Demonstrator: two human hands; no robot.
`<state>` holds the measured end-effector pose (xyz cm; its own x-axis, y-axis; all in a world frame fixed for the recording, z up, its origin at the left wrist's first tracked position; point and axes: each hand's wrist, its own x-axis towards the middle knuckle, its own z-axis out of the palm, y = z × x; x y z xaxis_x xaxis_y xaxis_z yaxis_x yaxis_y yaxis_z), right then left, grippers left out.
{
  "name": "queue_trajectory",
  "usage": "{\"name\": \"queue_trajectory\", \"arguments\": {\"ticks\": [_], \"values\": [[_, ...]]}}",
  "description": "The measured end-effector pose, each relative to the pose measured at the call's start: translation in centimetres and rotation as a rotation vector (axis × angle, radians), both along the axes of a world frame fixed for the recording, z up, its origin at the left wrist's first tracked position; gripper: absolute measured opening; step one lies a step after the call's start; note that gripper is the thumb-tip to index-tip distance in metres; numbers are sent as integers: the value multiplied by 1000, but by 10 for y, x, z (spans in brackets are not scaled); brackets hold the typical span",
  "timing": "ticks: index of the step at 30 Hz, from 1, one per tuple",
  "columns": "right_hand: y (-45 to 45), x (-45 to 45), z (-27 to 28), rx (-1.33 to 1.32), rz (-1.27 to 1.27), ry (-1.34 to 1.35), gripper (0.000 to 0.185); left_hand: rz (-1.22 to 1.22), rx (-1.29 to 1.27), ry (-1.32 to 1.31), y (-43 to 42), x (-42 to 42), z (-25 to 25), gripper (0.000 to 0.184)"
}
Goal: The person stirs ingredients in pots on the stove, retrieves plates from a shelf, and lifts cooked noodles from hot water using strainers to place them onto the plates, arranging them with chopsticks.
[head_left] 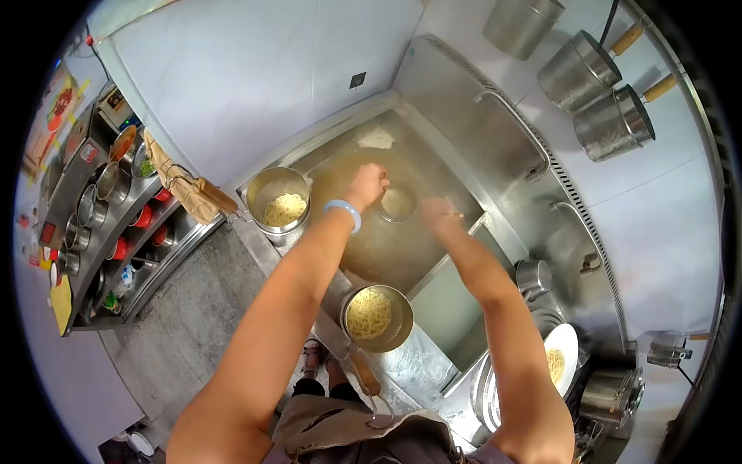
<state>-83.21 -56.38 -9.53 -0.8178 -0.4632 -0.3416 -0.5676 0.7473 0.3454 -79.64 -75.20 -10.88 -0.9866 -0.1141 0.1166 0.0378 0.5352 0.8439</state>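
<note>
Both my hands are over a wide steel basin (363,240) of cloudy water. My left hand (368,186), with a pale blue band at its wrist, is closed beside a round strainer (397,203) at the water; what its fingers hold is too small to tell. Right of the strainer, my right hand (442,217) is blurred, and a small light thing shows at its fingers. One steel strainer pot with noodles (284,209) stands at the basin's left edge. Another pot with noodles (369,314) sits on the near edge, its wooden handle toward my body.
Strainers with wooden handles (613,124) hang on the right wall above two taps (533,166). A white plate with noodles (570,352) and a steel pot (612,396) are at the lower right. Shelves at left hold bowls (114,182) and red containers.
</note>
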Motion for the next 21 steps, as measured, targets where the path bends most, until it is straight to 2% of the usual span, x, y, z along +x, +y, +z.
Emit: {"name": "queue_trajectory", "arguments": {"ticks": [1, 3, 5, 8, 10, 12, 13, 15, 16, 18, 21], "values": [[-1, -4, 8, 2, 2, 0, 22, 0, -15, -3, 2, 1, 2, 15], [-1, -11, 33, -101, -190, -46, 22, -2, -29, -13, 5, 6, 2, 14], [8, -19, 1, -84, -150, -23, 21, 37, -79, 4, 5, 9, 0, 14], [-2, -13, -9, -47, -79, -19, 21, 20, -68, -40, 3, 6, -3, 14], [-3, -6, 4, -23, -39, -46, 21, 27, -70, -30, 7, 10, -4, 13], [3, -12, 32, -218, -278, -36, 22, 39, -78, -10, 5, 8, 1, 13], [1, -5, 27, -213, -276, -41, 22, 25, -66, -30, 5, 11, 3, 13], [-7, 6, 10, 44, 57, -44, 23, 14, -55, -43, 4, 10, 5, 13], [-2, -2, 10, 47, 59, -45, 23, 22, -30, -29, 5, 10, 5, 14], [7, -22, 12, -182, -287, -73, 24, 31, -7, -17, 6, 10, -2, 15], [13, -9, -4, -53, -166, 26, 23, 86, -7, 138, 2, 12, -9, 16]]}}
